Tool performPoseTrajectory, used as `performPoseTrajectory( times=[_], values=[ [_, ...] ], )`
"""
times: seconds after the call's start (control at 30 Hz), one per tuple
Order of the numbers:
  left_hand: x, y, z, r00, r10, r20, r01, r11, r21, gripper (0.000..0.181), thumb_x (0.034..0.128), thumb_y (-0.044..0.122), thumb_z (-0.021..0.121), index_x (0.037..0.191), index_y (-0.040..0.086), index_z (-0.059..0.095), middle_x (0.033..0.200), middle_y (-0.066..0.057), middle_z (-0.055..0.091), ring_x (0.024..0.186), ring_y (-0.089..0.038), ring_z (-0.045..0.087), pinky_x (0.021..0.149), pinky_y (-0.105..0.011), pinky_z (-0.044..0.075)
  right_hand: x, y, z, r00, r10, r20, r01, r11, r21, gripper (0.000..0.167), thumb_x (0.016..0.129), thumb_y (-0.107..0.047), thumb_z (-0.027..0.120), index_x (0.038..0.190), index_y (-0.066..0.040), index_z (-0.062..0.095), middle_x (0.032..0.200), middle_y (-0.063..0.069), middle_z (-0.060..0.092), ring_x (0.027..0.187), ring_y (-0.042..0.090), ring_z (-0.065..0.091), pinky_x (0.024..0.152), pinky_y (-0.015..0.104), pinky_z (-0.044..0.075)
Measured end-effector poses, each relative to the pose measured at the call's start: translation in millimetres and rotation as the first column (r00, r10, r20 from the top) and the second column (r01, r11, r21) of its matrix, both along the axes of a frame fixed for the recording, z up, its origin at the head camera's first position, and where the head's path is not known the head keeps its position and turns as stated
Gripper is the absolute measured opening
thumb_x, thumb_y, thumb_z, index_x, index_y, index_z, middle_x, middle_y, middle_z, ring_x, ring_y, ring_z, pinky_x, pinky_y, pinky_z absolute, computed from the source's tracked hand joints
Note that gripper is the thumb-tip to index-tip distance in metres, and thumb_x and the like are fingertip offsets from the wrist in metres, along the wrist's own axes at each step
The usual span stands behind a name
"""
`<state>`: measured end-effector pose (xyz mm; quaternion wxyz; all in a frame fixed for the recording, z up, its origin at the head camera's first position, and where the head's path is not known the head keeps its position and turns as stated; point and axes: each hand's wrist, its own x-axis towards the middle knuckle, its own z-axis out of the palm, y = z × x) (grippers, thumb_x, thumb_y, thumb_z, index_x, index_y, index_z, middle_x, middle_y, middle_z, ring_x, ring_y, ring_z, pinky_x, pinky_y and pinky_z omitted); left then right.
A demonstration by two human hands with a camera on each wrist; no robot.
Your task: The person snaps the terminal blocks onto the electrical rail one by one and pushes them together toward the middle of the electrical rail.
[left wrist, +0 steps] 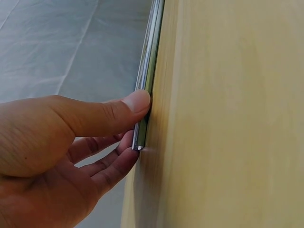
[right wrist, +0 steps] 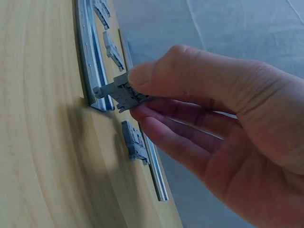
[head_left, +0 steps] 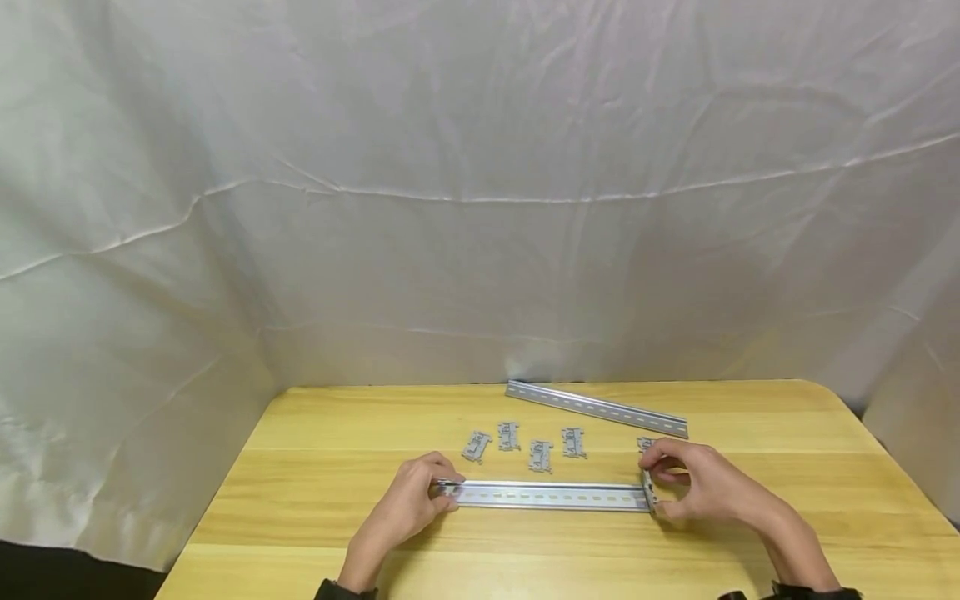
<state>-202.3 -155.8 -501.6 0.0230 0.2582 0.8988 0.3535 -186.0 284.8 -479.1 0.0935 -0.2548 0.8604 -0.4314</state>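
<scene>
A slotted metal rail (head_left: 551, 497) lies crosswise near the front of the wooden table. My left hand (head_left: 408, 502) pinches its left end, thumb on the near edge, as the left wrist view shows with the rail (left wrist: 150, 61) between thumb and fingers (left wrist: 114, 173). At the rail's right end, my right hand (head_left: 705, 482) holds a grey terminal block (head_left: 648, 492) upright between thumb and fingers. In the right wrist view the block (right wrist: 122, 91) is tilted, its narrow foot at the rail's end (right wrist: 102, 105); whether it is clipped on, I cannot tell.
Behind the rail lie several loose grey blocks (head_left: 540, 456), one of them (head_left: 645, 444) just beyond my right hand. A second slotted rail (head_left: 596, 407) lies slanted at the table's back edge. Pale cloth (head_left: 480, 267) hangs behind the table (head_left: 337, 425).
</scene>
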Motion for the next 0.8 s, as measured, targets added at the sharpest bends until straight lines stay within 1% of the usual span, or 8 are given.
performPoseTrajectory(
  times=[0.13, 0.43, 0.67, 0.8],
  values=[
    [-0.1, 1.0, 0.9, 1.000, 0.002, -0.004, -0.002, 1.000, -0.003, 0.026, 0.0794, -0.005, 0.084, 0.105, 0.000, 0.079, 0.104, -0.006, 0.069, 0.076, -0.006, 0.053, 0.063, -0.020, 0.050, -1.0, -0.4, -1.4, 1.000, 0.003, -0.002, -0.003, 1.000, 0.009, 0.045, 0.077, -0.009, 0.087, 0.115, -0.002, 0.063, 0.119, 0.014, 0.065, 0.107, 0.019, 0.067, 0.092, 0.035, 0.057],
    [-0.6, 1.2, 0.2, 1.000, 0.000, -0.014, 0.000, 1.000, -0.005, 0.026, 0.0796, -0.004, 0.084, 0.104, 0.000, 0.079, 0.104, -0.006, 0.069, 0.076, -0.012, 0.056, 0.062, -0.020, 0.049, 0.0, 0.8, -0.1, 0.999, 0.001, 0.038, -0.001, 1.000, -0.011, 0.046, 0.078, -0.009, 0.087, 0.115, 0.000, 0.062, 0.119, 0.016, 0.064, 0.108, 0.020, 0.066, 0.093, 0.035, 0.056],
    [0.5, 0.5, 0.5, 0.999, -0.013, -0.034, 0.013, 1.000, 0.001, 0.026, 0.0789, -0.006, 0.084, 0.104, -0.001, 0.078, 0.103, -0.008, 0.069, 0.075, -0.012, 0.055, 0.061, -0.020, 0.049, 1.0, 0.2, -2.0, 1.000, 0.011, 0.024, -0.010, 1.000, -0.006, 0.044, 0.078, -0.009, 0.087, 0.113, 0.000, 0.062, 0.117, 0.016, 0.064, 0.108, 0.021, 0.067, 0.092, 0.032, 0.057],
    [1.3, 0.9, 1.1, 1.000, -0.009, -0.021, 0.009, 1.000, -0.005, 0.026, 0.0799, -0.005, 0.084, 0.105, -0.001, 0.078, 0.104, -0.008, 0.069, 0.075, -0.010, 0.055, 0.062, -0.020, 0.049, 1.2, -1.8, -4.0, 1.000, 0.013, 0.025, -0.012, 1.000, -0.019, 0.044, 0.077, -0.010, 0.088, 0.112, 0.000, 0.062, 0.117, 0.016, 0.064, 0.108, 0.021, 0.067, 0.092, 0.032, 0.057]
  ],
)
